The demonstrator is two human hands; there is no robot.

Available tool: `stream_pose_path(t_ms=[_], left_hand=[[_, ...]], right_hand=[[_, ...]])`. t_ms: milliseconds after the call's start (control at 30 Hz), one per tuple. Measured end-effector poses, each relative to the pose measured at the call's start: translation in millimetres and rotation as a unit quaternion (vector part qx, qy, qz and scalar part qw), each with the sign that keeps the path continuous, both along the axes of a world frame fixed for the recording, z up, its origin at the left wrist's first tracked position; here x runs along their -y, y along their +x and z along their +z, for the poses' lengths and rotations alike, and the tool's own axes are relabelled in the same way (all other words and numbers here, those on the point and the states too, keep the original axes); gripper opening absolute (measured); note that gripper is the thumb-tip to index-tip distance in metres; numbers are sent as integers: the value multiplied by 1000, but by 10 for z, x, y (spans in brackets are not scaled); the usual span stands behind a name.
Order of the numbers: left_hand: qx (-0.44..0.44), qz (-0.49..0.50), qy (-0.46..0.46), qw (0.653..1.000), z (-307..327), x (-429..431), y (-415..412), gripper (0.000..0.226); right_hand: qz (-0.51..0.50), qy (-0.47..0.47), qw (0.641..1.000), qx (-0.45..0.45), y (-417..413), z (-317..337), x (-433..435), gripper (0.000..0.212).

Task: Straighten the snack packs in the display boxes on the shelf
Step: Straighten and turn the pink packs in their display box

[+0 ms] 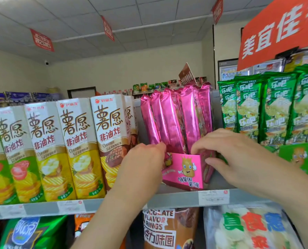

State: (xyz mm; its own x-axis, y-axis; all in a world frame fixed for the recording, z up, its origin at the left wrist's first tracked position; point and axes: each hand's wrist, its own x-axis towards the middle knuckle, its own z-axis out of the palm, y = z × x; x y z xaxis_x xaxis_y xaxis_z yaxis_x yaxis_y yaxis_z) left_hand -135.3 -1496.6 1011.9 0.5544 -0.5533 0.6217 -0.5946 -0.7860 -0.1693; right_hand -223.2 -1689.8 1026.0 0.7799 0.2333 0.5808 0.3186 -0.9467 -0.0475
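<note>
Two bare forearms reached up from the lower edge of the view to the shelf (178,199). The left hand (142,159) was at the left upper edge of the pink display box (183,169), with its back to the camera. Its fingers were curled and bunched where the leftmost pink snack packs (174,119) enter the box. I cannot tell whether it was pinching a pack or only touching it. The right hand (239,155) gripped the right front corner of the box: its fingers were hooked over the top edge, just in front of the packs, and the thumb was pressed against the right side wall.

The pink box stood close to the front edge of the shelf, above a white price label (213,197). The packs stood on end inside it and rose well above its rim. Those on the left leaned to the left, while those on the right were nearly upright.

To the left, a narrow strip of room separated the leaning packs from the row of potato chip cartons (74,146), which stood along the same front edge. To the right, a bare strip of shelf lay between the pink box and the green display box (300,159) with its green snack packs (275,105). Above the pink packs there was free room up to the ceiling.
</note>
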Motion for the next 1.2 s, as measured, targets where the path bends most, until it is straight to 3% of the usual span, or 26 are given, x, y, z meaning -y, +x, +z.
stream_pose_path(t_ms=[133, 267, 433, 567, 700, 900, 1200], left_hand=[[-23, -92, -44, 995, -83, -15, -137, 56], [-64, -113, -88, 988, -86, -37, -181, 52], [-78, -117, -137, 981, -94, -116, -127, 28], [-99, -107, -161, 976, -133, -163, -87, 24], [-105, -102, -166, 975, -158, -161, -55, 40], [-26, -13, -92, 995, -195, -56, -30, 55], [-16, -70, -140, 988, -253, 89, -28, 45]], right_hand=[[21, 80, 996, 34, 95, -24, -167, 28], [42, 94, 989, 102, 187, -99, -371, 40], [86, 138, 977, 135, 255, -164, -505, 24], [-28, 48, 983, 174, 113, -129, -317, 15], [-166, -65, 983, 40, -23, -49, -115, 32], [-123, -33, 990, 57, -11, -89, -96, 11], [-115, -4, 985, 132, -45, -286, 78, 38]])
